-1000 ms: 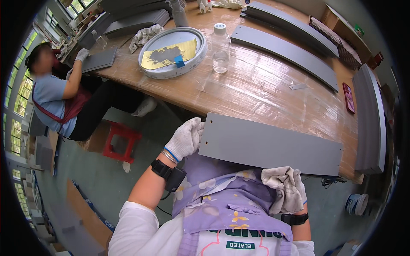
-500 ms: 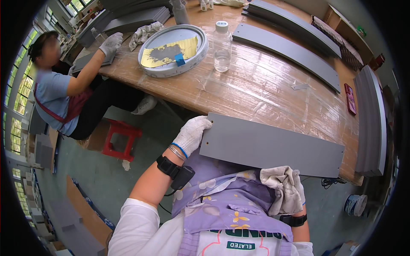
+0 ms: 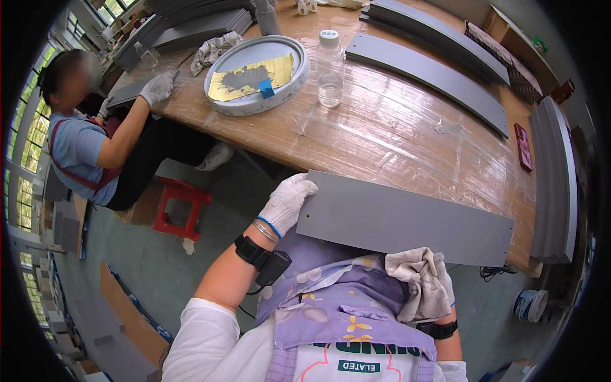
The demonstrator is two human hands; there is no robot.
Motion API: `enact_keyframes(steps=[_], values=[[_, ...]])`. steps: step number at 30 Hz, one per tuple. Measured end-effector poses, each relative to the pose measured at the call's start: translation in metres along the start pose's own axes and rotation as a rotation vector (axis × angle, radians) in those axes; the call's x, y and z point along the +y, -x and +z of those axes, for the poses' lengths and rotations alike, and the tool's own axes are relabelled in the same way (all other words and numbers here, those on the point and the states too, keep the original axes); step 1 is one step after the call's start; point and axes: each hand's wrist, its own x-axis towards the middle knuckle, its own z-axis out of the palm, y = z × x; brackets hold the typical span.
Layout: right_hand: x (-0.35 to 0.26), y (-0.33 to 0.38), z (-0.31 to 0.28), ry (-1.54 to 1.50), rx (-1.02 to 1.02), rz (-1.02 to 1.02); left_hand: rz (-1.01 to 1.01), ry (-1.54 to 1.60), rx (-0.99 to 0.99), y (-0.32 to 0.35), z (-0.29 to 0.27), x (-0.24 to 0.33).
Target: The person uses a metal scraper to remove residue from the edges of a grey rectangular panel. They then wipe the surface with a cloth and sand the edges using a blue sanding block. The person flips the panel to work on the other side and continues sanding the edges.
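Note:
A long flat grey panel (image 3: pixel 407 219) with small holes near its ends rests partly on the table's near edge, jutting out toward my lap. My left hand (image 3: pixel 287 200), in a white knitted glove, grips its left end, fingers over the far corner. At the panel's near edge on the right, a crumpled off-white cloth (image 3: pixel 417 283) is in my right hand (image 3: pixel 450 290). That hand is also gloved, and the cloth hides most of its fingers.
The film-covered table (image 3: pixel 388 137) bears a clear bottle (image 3: pixel 330 70), a round lid (image 3: pixel 219 105) with yellow sandpaper, more grey panels (image 3: pixel 433 79) and a red phone (image 3: pixel 522 148). Stacked panels (image 3: pixel 552 184) stand at right. A co-worker (image 3: pixel 89 140) sits at left near a red stool (image 3: pixel 181 204).
My left hand has slid slightly over the panel's far corner, covering the upper hole. The co-worker's gloved hand has lowered, and their other hand now shows at a grey panel.

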Motion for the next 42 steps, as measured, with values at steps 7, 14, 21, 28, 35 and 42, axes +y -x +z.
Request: enact_keyframes(steps=[7,14,21,28,35,42], values=[[0.001,0.002,-0.001,0.386,-0.023,-0.157,0.008,0.151,0.104,-0.005,-0.005,-0.012],[0.006,-0.003,-0.010,0.006,0.035,0.004,-0.034,0.164,-0.019,0.000,0.002,0.002],[-0.004,0.001,-0.005,-0.017,-0.093,0.056,0.090,-0.036,0.080,-0.015,-0.019,-0.028],[-0.007,0.006,0.008,0.451,0.012,-0.156,-0.040,0.134,0.083,-0.001,0.002,-0.002],[0.008,-0.006,-0.006,0.321,0.011,-0.159,-0.025,0.168,-0.056,-0.005,-0.005,-0.002],[-0.012,-0.004,0.005,1.457,-0.095,-0.910,-0.001,0.050,0.156,0.016,-0.004,0.019]])
